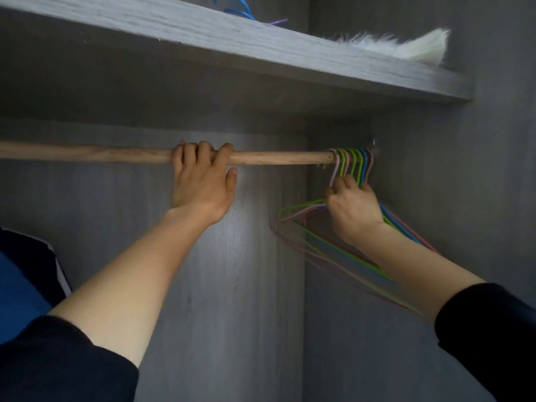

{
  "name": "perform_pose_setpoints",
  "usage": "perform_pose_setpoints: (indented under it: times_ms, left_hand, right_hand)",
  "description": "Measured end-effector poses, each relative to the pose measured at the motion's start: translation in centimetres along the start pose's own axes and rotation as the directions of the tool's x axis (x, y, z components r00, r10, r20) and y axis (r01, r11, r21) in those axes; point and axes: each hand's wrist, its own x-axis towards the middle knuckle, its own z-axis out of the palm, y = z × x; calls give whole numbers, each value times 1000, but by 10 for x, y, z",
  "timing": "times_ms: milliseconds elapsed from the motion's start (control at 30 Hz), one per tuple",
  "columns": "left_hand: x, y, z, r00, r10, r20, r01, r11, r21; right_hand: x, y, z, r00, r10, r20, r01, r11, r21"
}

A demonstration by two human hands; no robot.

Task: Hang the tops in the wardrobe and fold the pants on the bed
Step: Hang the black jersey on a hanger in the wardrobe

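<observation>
A wooden rail (275,158) runs across the inside of a grey wardrobe. My left hand (201,181) grips the rail near its middle, fingers curled over the top. At the rail's right end hang several thin wire hangers (352,162) in pink, green and blue, bunched together. My right hand (352,208) grips the necks of these hangers just below their hooks. Their triangular frames spread out below and behind my right wrist. No tops or pants hang on the rail.
A grey shelf (261,50) sits above the rail, carrying a white furry item (406,44) and more blue and purple hangers (246,13). The wardrobe side wall (464,198) is close on the right. Dark blue fabric (23,280) shows at the lower left.
</observation>
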Motion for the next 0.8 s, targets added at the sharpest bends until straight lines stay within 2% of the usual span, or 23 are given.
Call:
perform_pose_setpoints:
  times_ms: [167, 233, 300, 367, 467, 533, 567, 800]
  left_hand:
    - [-1, -1, 1, 1000, 6, -13, -6, 1000, 5]
    - [-1, -1, 2, 1000, 7, -15, -7, 1000, 5]
    - [-1, -2, 3, 1000, 8, -19, -8, 1000, 5]
    - [-1, -3, 4, 1000, 13, -19, -13, 1000, 9]
    - [-2, -5, 4, 999, 31, -20, -31, 999, 11]
    - [-1, -6, 2, 999, 39, -14, -39, 999, 4]
    - [-1, -6, 2, 999, 42, -7, -42, 999, 1]
    - [-3, -6, 0, 999, 42, 20, -40, 995, -96]
  right_hand:
    - [4, -1, 0, 999, -28, 18, 29, 999, -41]
    - [5, -3, -3, 999, 17, 52, -20, 999, 51]
    - [7, -3, -8, 993, 78, 93, -97, 971, 219]
    - [14, -3, -12, 979, 136, 154, -186, 903, 387]
    - [27, -6, -17, 947, 204, 249, -319, 706, 633]
    - [32, -13, -22, 932, 240, 271, -362, 581, 729]
    - [33, -18, -25, 930, 256, 262, -364, 551, 751]
    - [-9, -53, -44, 958, 260, 122, -263, 623, 737]
